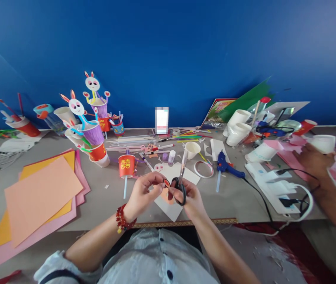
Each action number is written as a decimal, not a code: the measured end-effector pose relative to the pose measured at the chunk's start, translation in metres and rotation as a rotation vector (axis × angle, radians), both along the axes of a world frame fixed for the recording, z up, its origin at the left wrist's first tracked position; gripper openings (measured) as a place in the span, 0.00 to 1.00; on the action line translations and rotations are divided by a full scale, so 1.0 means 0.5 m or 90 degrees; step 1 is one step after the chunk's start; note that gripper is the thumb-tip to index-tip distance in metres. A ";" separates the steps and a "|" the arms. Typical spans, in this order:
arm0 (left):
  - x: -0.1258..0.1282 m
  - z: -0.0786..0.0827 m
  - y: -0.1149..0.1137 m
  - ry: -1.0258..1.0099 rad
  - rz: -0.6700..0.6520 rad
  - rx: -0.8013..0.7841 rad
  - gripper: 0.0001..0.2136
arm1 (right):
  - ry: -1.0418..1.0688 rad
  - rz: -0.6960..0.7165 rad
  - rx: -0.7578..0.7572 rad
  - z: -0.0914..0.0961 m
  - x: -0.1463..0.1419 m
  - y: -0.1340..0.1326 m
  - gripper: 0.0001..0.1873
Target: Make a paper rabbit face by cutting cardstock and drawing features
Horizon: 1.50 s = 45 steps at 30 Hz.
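Between the fingertips of my left hand (143, 194) is a small paper ear piece (167, 183), orange-red with a dark edge. My right hand (192, 200) holds black-handled scissors (181, 182) with the blades pointing up and away, and its fingertips meet the paper piece too. Beneath both hands lie a white paper sheet (175, 213) and a peach paper scrap (168, 197), partly covered. A white paper face (159, 168) with pink cheeks rests just beyond my left hand. Left of it stands a red paper cup (126, 166) with a pale blue straw.
Rabbit cup figures (92, 134) and coloured paper sheets (42, 197) occupy the left. A blue glue gun (227, 165), a tape roll (203, 169) and a power strip (271, 189) lie right. Another person's hand (311, 161) is at the far right, near a white cup (323, 143).
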<state>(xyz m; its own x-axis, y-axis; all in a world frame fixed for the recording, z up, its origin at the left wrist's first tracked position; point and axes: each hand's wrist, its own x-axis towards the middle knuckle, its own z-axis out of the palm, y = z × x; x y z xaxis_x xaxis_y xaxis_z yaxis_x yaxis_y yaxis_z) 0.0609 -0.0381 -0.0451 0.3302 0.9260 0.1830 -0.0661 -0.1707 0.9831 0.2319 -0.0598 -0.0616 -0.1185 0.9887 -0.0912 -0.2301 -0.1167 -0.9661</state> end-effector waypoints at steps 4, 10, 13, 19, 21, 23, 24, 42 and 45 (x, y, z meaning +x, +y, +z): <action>0.010 0.001 -0.006 -0.111 0.059 -0.018 0.06 | -0.016 0.009 0.031 -0.017 -0.008 -0.018 0.18; 0.036 0.003 -0.016 -0.193 0.125 -0.065 0.06 | 0.011 0.058 0.065 -0.053 -0.035 -0.051 0.25; 0.043 0.001 -0.017 -0.203 0.134 -0.084 0.06 | 0.005 0.058 0.071 -0.054 -0.039 -0.054 0.26; 0.044 -0.002 -0.021 -0.207 0.142 -0.083 0.06 | -0.003 0.058 0.086 -0.047 -0.038 -0.047 0.27; 0.045 -0.003 -0.022 -0.204 0.148 -0.083 0.06 | 0.000 0.058 0.085 -0.048 -0.039 -0.046 0.27; 0.046 -0.005 -0.021 -0.202 0.152 -0.084 0.06 | 0.000 0.058 0.087 -0.051 -0.040 -0.046 0.27; 0.046 -0.006 -0.021 -0.201 0.153 -0.083 0.06 | -0.001 0.057 0.089 -0.052 -0.041 -0.045 0.27; 0.049 -0.005 -0.018 -0.189 0.158 -0.086 0.06 | -0.027 0.041 0.055 -0.056 -0.037 -0.040 0.26; 0.049 -0.005 -0.017 -0.195 0.154 -0.088 0.06 | -0.015 0.042 0.033 -0.058 -0.037 -0.040 0.26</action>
<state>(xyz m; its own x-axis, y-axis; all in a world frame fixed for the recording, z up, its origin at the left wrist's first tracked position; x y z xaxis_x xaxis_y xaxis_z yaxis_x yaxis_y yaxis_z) 0.0854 -0.0465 -0.0474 0.0496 0.9929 0.1077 -0.3328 -0.0852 0.9391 0.2133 -0.0798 -0.0904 -0.1820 0.9824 -0.0430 -0.2008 -0.0799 -0.9764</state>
